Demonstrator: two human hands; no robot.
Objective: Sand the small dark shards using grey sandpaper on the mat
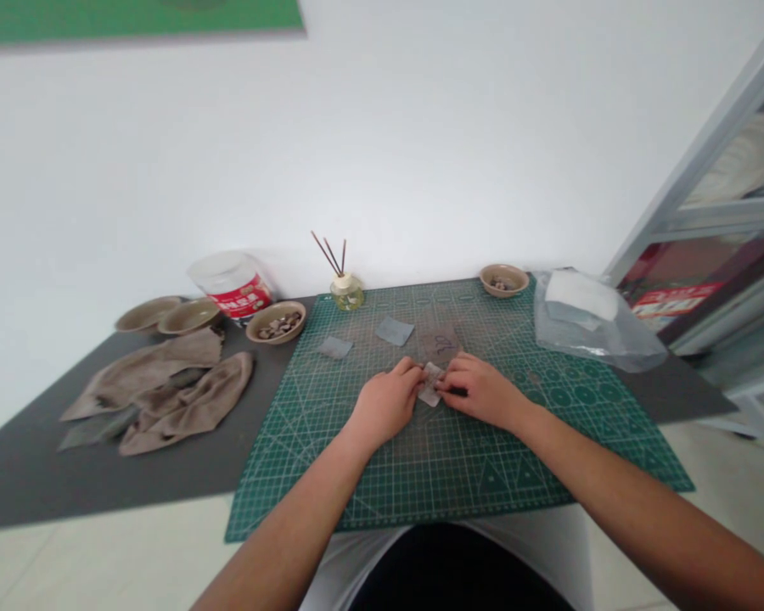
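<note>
Between my two hands lies a small pale grey piece (430, 392) on the green cutting mat (382, 475); its material is too blurred to tell. The fingers of my left hand (388, 399) are bent together on its left edge. My right hand (480, 390) pinches its right edge with curled fingers. Just beyond is a clear sheet (444, 339) with a dark written mark. Two grey sandpaper-like squares, a larger one (395, 331) and a smaller one (335, 347), rest farther back on the mat.
Left on the dark table (184, 475) are crumpled brown cloths (184, 390), a bowl of brown pieces (277, 322), two other bowls and a red-labelled jar (233, 284). A reed diffuser (347, 291) stands at the back. To the right are a small bowl (504, 280) and a plastic bag (592, 318).
</note>
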